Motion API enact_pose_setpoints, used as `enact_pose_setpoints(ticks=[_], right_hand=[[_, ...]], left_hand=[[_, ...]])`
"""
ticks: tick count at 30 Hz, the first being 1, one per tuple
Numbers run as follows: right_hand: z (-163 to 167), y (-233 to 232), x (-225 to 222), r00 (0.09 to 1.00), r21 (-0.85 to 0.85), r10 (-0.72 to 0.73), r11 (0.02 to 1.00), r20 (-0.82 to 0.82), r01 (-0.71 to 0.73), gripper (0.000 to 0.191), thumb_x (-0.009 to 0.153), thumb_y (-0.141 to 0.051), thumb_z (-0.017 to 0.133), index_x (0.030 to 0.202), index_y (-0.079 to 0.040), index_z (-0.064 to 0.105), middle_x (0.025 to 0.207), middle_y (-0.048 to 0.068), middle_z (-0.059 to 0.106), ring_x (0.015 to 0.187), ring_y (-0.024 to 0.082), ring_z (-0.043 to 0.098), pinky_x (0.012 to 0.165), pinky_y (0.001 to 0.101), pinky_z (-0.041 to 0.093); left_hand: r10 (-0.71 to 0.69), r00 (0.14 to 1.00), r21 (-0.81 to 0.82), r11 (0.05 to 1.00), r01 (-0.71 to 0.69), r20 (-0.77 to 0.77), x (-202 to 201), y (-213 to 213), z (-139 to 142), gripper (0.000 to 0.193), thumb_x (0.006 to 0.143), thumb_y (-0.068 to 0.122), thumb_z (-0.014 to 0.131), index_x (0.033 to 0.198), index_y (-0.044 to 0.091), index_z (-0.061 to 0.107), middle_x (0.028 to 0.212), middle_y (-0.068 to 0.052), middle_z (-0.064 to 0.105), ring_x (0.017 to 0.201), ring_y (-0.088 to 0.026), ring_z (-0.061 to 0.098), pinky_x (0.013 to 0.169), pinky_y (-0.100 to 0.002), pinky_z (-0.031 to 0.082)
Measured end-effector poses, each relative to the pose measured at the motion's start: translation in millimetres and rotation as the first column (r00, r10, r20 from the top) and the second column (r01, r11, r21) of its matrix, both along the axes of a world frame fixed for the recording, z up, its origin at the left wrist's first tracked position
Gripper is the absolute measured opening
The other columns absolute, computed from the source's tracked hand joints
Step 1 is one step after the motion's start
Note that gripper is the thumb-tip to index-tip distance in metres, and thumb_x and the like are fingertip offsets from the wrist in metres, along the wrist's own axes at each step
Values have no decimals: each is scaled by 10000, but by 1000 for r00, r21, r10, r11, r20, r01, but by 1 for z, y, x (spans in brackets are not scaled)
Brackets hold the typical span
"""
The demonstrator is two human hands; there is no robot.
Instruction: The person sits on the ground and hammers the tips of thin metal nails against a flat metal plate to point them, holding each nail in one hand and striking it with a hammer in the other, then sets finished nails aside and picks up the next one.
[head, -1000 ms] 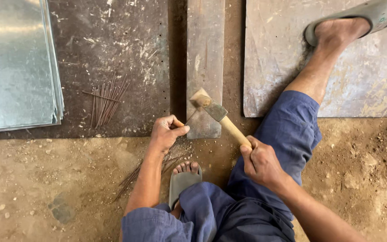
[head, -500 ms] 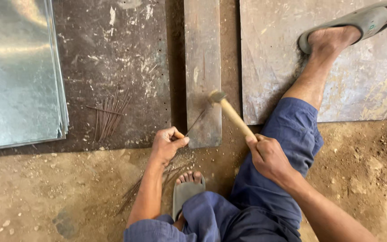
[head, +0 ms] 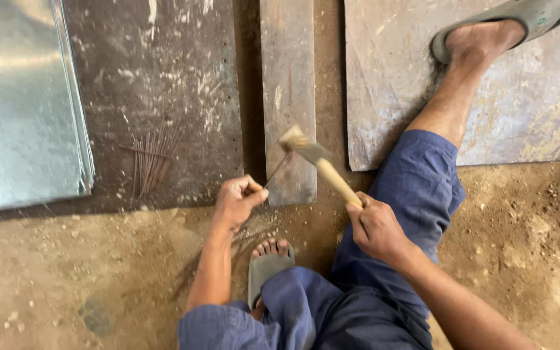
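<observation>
A sandy dirt floor (head: 85,279) lies below a dark scuffed slab (head: 163,78). Shiny metal sheets (head: 21,97) are stacked left; a worn board (head: 526,97) lies right.

- The hammer (head: 315,165) has a pale yellow wooden handle and a dull grey-brown head.
- The wire (head: 276,171) is thin and dark brown.
- The metal bar (head: 286,78) is grey-brown, streaked with pale scuffs.
- The sheet stack (head: 21,104), far left, is shiny silver-grey with a bluish tint.
- The dark slab (head: 163,71) is charcoal, flecked with white marks.
- The bundle of rods (head: 153,159) is rusty brown.
- The plate (head: 520,97), far right, is grey, mottled with beige patches.
- The trousers (head: 416,194) are plain blue.
- The sandals (head: 267,269) are grey.
- The ground (head: 66,279) is sandy brown.
</observation>
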State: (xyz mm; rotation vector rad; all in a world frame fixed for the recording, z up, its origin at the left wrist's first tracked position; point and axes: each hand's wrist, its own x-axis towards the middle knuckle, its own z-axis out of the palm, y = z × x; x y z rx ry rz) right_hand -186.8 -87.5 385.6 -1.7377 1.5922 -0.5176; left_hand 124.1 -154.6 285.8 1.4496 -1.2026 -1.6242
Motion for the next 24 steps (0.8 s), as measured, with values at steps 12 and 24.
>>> enact_pose_setpoints(ticks=[12,24], right_hand=[[-1,-4,10,996,-71,42,996,-76,-47,528,1057,-209,532,602,58,520,666,254,551,517,414,491,546,475,384],[10,-15,16,989,44,-106,994,101,102,456,1067,-184,494,682,59,529,610,232,503,505,392,459,512,453,400]], left_hand=[[-75,988,-41,996,81,133,9,-1,-2,70,832,58,798,802,32,740,691,17,669,616,-48,538,566,-253,447],[-122,971,19,992,121,204,10,-3,3,65,881,86,725,830,47,721,701,30,675,642,-58,585,588,-269,492]])
